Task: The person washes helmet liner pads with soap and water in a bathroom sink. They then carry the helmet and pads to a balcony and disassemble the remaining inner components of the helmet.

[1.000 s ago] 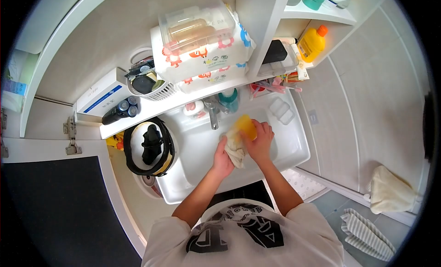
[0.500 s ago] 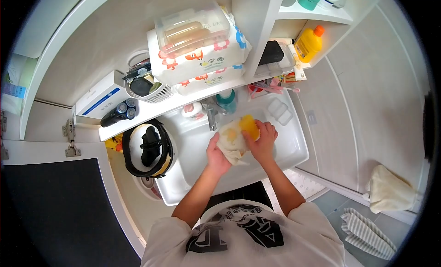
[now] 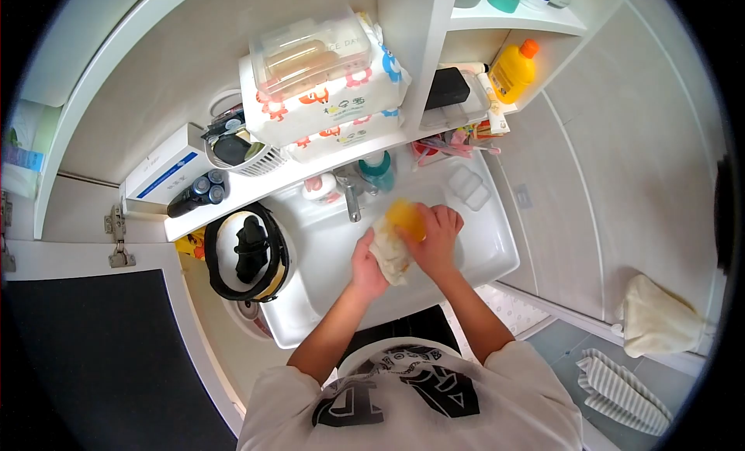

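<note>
Over the white sink (image 3: pixel 310 257), my left hand (image 3: pixel 366 269) grips a crumpled off-white cloth (image 3: pixel 390 255). The fingers of my right hand (image 3: pixel 436 238) are closed on a yellow bar of soap (image 3: pixel 406 218), slightly blurred, at the cloth's upper edge. Soap and cloth overlap; whether they press together I cannot tell. Just behind the two hands is the metal faucet (image 3: pixel 353 203), with a teal bottle (image 3: pixel 377 172) and a white-and-pink bottle (image 3: pixel 320 189) near it.
A clear soap box (image 3: pixel 469 188) lies at the sink's right side. On the left stands a black-rimmed basin (image 3: pixel 216 269) with a black item (image 3: pixel 251 249) inside. Above, the shelf holds wipe packs (image 3: pixel 310 114), a basket (image 3: pixel 264 162) and shavers (image 3: pixel 203 191). An open cabinet door (image 3: pixel 85 358) is at left.
The soap has moved left and slightly down over the cloth with my right hand. The cloth is now bunched narrower in my left hand. The whole view has shifted slightly.
</note>
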